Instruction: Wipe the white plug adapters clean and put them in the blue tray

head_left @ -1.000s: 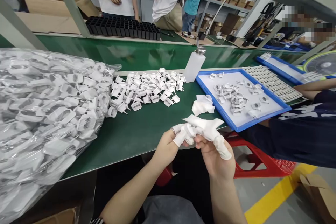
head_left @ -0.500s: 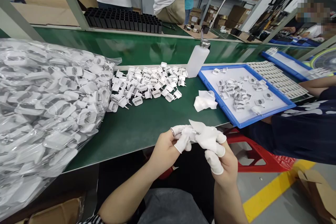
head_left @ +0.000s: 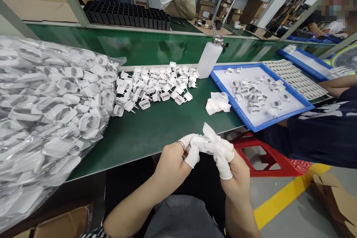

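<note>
Both hands meet in front of my lap at the bench edge, with white finger cots on the fingers. My left hand [head_left: 178, 158] pinches a white plastic plug housing [head_left: 198, 143], mostly covered by the fingers. In my right hand [head_left: 232, 165] a white wiping cloth [head_left: 209, 132] is gripped and pressed against the housing, one corner sticking up. Farther up the bench lies a heap of similar white plug housings [head_left: 154, 85] with pins. A second crumpled white cloth [head_left: 218, 103] rests between the heap and the blue-rimmed tray [head_left: 252, 124], which holds several housings.
A large clear bag of housings [head_left: 55, 119] fills the left side. A white pump bottle [head_left: 209, 59] stands behind the cloth. Black sockets [head_left: 126, 16] sit on the far ledge. At right are a co-worker's dark sleeve [head_left: 329, 126] and a red stool [head_left: 262, 156].
My right thumb and fingers have closed in around the cloth, which now wraps nearer the housing. Both hands remain close together. The view has shifted slightly.
</note>
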Demonstrator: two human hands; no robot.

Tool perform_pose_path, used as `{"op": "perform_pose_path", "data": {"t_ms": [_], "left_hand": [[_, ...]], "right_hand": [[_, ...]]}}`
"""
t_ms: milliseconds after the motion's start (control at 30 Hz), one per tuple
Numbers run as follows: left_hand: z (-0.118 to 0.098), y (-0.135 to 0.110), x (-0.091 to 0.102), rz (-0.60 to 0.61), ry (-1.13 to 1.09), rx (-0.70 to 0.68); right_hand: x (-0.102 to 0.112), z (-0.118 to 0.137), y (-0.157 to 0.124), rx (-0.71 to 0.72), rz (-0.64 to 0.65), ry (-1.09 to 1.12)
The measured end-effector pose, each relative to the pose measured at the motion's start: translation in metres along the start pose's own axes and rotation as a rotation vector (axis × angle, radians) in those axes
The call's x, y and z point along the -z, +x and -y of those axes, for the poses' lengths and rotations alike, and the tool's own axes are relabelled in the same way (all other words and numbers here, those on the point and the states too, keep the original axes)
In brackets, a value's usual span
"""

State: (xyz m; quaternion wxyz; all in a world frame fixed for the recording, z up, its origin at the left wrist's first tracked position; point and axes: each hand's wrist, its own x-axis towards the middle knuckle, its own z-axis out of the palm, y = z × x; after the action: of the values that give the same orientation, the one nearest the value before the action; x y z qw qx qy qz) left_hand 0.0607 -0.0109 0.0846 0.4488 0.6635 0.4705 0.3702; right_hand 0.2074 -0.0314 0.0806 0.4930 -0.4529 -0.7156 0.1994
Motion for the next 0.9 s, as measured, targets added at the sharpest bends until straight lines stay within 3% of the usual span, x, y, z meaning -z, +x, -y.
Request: {"op": "perform_pose_path", "data": {"t_ms": [100,200,333,467,667,800,900], "left_hand": [[0.003,-0.001,0.0,0.075,-0.191,0.041],[0.003,-0.001,0.002,0.137,-0.374,0.085],[0.001,0.0,0.004,0.235,-0.542,0.162],[-0.003,0.001,0.005,0.247,-0.549,0.183],[0.002,0.0,0.002,0.237,-0.486,0.129],[0.004,0.0,0.001,0.248,-0.522,0.102],[0.002,0.002,-0.001,0.244,-0.525,0.103]], "right_hand": [[0.0,-0.003,-0.002,-0.128,-0.012,0.214],[-0.003,-0.007,-0.001,-0.236,-0.113,0.519],[-0.008,-0.008,0.004,-0.249,-0.196,0.688],[-0.006,-0.009,0.002,-0.187,-0.149,0.663],[0.003,-0.01,-0.01,0.065,-0.034,0.239],[-0.003,-0.015,-0.018,0.04,-0.129,0.28],[-0.011,-0.02,-0.019,-0.058,-0.29,0.45]]}}
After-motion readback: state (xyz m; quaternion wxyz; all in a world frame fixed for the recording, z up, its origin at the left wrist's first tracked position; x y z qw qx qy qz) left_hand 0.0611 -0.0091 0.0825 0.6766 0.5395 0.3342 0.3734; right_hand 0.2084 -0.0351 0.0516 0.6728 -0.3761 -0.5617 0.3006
